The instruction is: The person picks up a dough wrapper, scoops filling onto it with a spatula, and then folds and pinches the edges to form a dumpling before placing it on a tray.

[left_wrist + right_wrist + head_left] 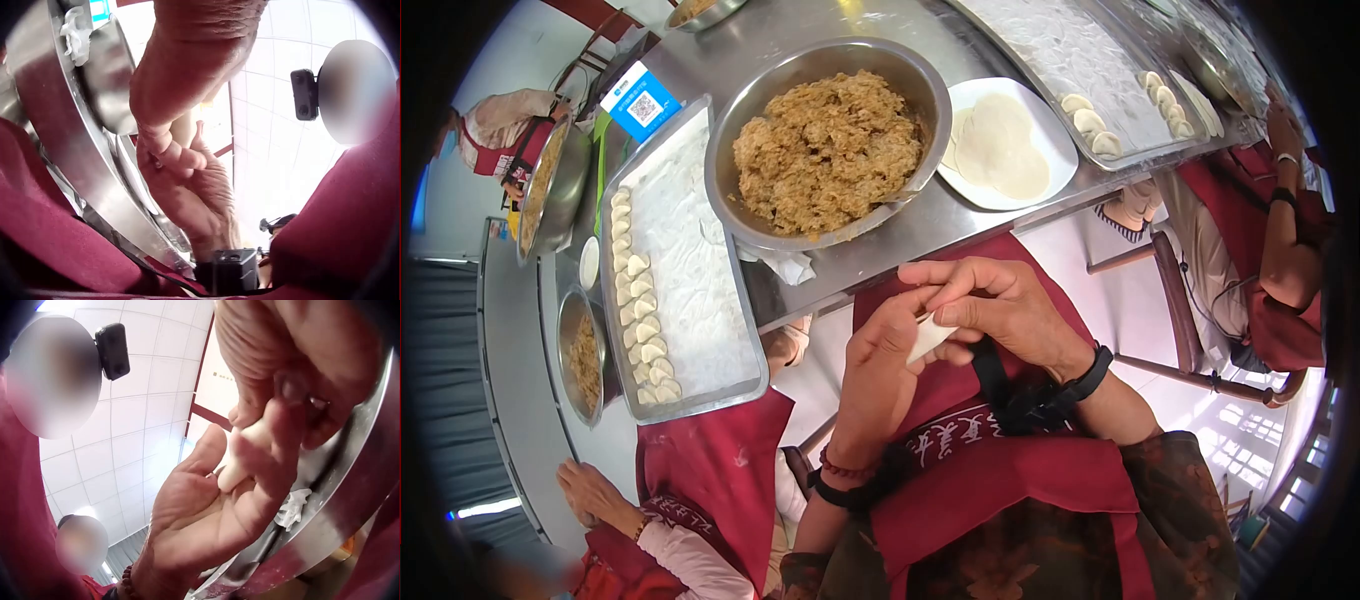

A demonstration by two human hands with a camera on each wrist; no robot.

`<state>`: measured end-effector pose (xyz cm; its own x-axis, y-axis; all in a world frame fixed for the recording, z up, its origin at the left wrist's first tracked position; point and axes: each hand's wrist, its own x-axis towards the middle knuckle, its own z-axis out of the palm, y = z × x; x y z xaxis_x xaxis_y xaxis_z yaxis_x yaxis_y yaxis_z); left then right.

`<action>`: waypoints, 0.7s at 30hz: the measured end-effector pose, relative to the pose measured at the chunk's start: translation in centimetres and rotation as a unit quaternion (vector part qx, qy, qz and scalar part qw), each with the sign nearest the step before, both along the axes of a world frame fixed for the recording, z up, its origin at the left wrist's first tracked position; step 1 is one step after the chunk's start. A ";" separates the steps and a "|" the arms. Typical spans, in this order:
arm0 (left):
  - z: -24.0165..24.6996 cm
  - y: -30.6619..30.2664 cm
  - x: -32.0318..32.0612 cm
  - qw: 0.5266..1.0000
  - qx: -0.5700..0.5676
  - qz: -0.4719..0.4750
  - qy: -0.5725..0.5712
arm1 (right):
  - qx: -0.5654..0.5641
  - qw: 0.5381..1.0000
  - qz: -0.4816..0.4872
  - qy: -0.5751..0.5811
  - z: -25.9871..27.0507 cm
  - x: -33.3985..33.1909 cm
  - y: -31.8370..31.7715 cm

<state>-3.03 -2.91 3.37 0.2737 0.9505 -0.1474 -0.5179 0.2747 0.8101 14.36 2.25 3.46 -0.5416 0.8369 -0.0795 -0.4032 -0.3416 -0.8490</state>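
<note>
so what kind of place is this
Probably a shared dumpling-making workspace, perhaps a communal kitchen: there's a big metal bowl of filling, floured trays with rows of dumplings, and several red aprons.

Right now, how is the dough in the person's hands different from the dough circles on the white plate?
The dough piece is folded, while the dough circles lie flat and round. The dough piece is held between the left hand and right hand; the dough circles rest on the white plate. The dough piece is single, but the dough circles overlap. Both are pale.
</note>
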 end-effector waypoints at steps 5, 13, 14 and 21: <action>1.2 0.0 0.7 0.987 -0.100 0.049 -0.111 | 0.019 0.999 -0.039 -0.033 -0.1 -0.1 0.0; 0.8 0.2 -0.7 0.992 -0.104 -0.012 -0.065 | 0.141 0.985 -0.004 -0.096 -1.8 0.2 0.0; 0.7 0.2 -0.8 0.993 -0.102 -0.024 -0.058 | 0.151 0.983 0.007 -0.104 -1.8 0.3 0.1; 1.1 0.3 -1.0 0.994 -0.104 -0.021 -0.017 | 0.168 0.974 -0.003 -0.149 -1.4 -0.3 -0.3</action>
<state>-4.07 -2.65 4.46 0.3201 0.8884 -0.3289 -0.5284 0.4556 0.7164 14.03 2.00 2.11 -0.5318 0.8456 0.0464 -0.1225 -0.0226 -0.9922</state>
